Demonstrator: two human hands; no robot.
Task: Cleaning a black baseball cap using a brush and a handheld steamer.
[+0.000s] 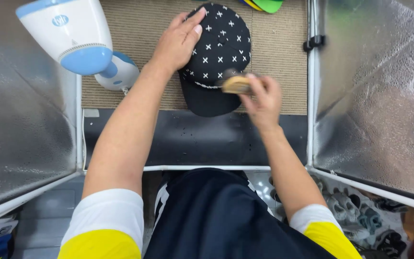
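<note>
Resting flat and open-fingered, the left hand (180,41) presses the crown of a black cross-patterned cap (219,52) on the worktop's woven mat (135,33); the right hand (262,98), at the cap's brim, grips a blurred wooden brush (235,85). A white-and-blue steamer (70,33) hangs left of the cap.

Left hand (180,41) lies flat on the crown of a black cap with white crosses (219,57), which sits on a tan woven mat (135,43) on the counter (192,136). Right hand (263,100) grips a blurred wooden brush (235,85) against the cap, just above the brim. White-and-blue steamer (75,36) upper left; silvery panels (379,91) flank both sides.
</note>
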